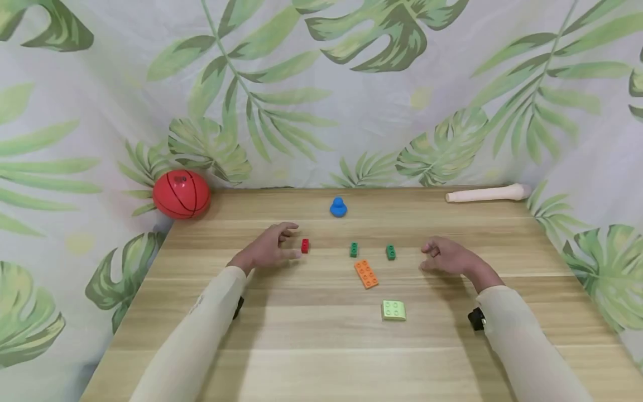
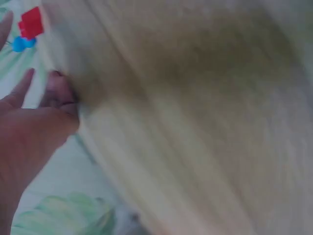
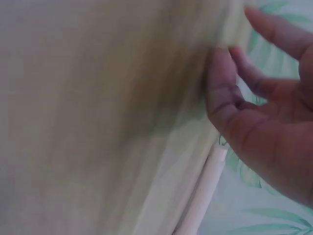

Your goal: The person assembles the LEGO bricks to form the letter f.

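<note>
My left hand point(image 1: 268, 247) reaches in from the left, thumb and fingers spread on the near side of a small red toy brick point(image 1: 305, 245). In the left wrist view that red brick point(image 2: 32, 23) shows beyond the fingers, and nothing is in the grasp. On the right, my right hand point(image 1: 449, 255) hovers with loosely bent fingers, holding nothing. Nearest to it lies a small green brick point(image 1: 390, 252), a short way off to its left. A second green brick point(image 1: 354, 249) lies farther left. Just below these is an orange brick point(image 1: 366, 274) with several studs.
A pale green brick point(image 1: 393, 310) lies closer to me on the wooden table point(image 1: 311, 357). Toward the back stand a blue knobbed piece point(image 1: 339, 207), a red ball point(image 1: 181, 194) at the left corner and a pale stick-like object point(image 1: 484, 193) at the right. Behind hangs leaf-patterned cloth point(image 1: 372, 111).
</note>
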A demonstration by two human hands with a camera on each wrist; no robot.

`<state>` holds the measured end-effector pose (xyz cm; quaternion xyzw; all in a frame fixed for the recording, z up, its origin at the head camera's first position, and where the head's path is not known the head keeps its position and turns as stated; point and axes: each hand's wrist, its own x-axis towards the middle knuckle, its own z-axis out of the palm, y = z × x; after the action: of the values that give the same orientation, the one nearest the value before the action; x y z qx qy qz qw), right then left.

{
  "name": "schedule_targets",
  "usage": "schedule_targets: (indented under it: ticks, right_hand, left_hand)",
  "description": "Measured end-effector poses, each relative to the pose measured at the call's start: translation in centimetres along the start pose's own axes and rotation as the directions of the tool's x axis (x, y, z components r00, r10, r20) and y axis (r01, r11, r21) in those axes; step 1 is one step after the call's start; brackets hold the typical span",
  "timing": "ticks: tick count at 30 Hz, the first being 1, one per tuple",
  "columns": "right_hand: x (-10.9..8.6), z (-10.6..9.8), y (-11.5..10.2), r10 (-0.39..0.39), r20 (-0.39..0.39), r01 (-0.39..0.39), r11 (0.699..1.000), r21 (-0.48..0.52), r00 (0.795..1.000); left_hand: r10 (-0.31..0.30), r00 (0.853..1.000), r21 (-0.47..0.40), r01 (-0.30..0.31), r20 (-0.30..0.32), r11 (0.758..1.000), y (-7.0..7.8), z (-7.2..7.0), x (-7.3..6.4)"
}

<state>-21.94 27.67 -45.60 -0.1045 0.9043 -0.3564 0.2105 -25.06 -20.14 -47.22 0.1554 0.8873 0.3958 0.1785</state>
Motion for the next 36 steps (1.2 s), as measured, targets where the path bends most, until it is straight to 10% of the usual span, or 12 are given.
schedule_targets:
  ticks: [8, 23, 36]
  right_hand:
    - [0.1, -1.0, 1.5, 0.018, 0.067, -0.025, 0.994, 0.106, 0.998]
    - [1.9, -0.3, 1.2, -0.039, 0.076, 0.024, 0.982, 0.185, 0.996]
    - [4.8, 3.0, -0.6, -0.149, 0.009, 0.145, 0.970, 0.194, 0.989]
  left_hand:
    - [-0.003, 0.996, -0.171, 0.018, 0.087, 0.985, -0.6, 0.2, 2.3]
    - [0.109, 0.994, 0.013, -0.109, -0.005, 0.994, 0.9, 2.5, 5.6]
    - [0.021, 0.999, 0.021, -0.021, -0.033, 1.000, 2.5, 4.4, 6.8]
